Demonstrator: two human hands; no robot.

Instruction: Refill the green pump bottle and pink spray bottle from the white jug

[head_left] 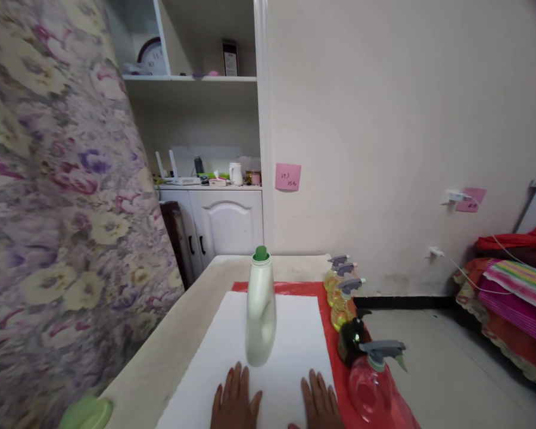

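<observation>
My left hand and my right hand lie flat on a white sheet at the near edge of the table, fingers stretched forward, holding nothing. Just beyond the left fingertips stands an upright white bottle with a green cap. It touches neither hand. Right of my right hand stands a red spray bottle with a grey trigger.
Along the table's right edge, on a red cloth, stand a dark pump bottle and several yellow spray bottles. A floral curtain hangs at left, a green lid below it. White cupboard behind, bedding at right.
</observation>
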